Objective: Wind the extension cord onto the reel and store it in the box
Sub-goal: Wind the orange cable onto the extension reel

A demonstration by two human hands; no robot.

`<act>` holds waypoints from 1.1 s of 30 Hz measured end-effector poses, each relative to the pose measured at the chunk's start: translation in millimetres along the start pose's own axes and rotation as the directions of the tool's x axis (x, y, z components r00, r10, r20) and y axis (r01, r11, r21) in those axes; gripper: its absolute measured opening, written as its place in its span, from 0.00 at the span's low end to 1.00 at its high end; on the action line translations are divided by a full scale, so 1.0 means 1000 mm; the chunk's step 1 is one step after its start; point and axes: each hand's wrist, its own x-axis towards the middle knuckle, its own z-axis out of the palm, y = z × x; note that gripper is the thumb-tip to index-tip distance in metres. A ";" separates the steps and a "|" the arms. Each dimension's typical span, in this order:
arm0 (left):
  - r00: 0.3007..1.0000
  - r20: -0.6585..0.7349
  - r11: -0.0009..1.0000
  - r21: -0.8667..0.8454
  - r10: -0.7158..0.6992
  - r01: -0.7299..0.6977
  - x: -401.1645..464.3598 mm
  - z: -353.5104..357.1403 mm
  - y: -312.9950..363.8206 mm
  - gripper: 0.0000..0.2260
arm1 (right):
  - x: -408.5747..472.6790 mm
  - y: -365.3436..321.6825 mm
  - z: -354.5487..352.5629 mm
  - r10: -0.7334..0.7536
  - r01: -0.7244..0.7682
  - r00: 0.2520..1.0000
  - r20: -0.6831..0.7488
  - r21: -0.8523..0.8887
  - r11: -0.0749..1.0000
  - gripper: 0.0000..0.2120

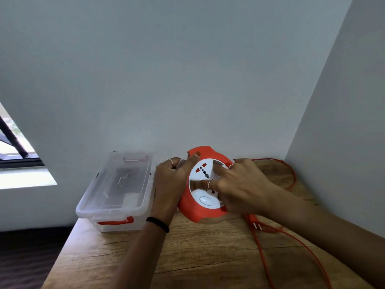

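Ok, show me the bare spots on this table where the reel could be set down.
One free patch: the near table in front of the box, between the left forearm and the table's left edge. The strip between the forearms is narrow. Crowded: the right side, where the orange cord and its plug lie loose, and the back, taken by the reel, left hand and right hand.

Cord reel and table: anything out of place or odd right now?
Nothing damaged. The orange cord is unwound, sprawled in loose loops across the table right of the reel, its plug lying free. The left hand and right hand hold the reel. The storage box is lidded.
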 end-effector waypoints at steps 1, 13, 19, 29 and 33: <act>1.000 -0.024 1.000 -0.002 0.005 -0.005 0.000 0.001 0.001 0.26 | 0.001 -0.002 -0.001 0.036 -0.035 0.999 -0.020 0.036 0.999 0.25; 0.965 -0.260 1.000 0.015 -0.017 0.021 -0.004 0.012 -0.004 0.23 | 0.021 -0.030 0.005 0.535 -0.492 0.844 -0.026 0.358 0.793 0.27; 0.963 -0.251 0.995 -0.026 -0.102 0.098 -0.005 0.013 -0.007 0.24 | 0.024 -0.038 0.008 0.622 -0.599 0.777 0.096 0.416 0.684 0.22; 0.956 -0.190 0.965 -0.180 -0.223 0.190 0.006 -0.003 0.004 0.25 | -0.005 -0.002 -0.009 0.571 -0.380 0.799 -0.188 0.577 0.723 0.08; 0.963 -0.187 0.974 -0.152 -0.196 0.169 0.007 -0.003 0.009 0.23 | 0.000 -0.006 -0.011 0.461 -0.327 0.850 -0.254 0.432 0.840 0.18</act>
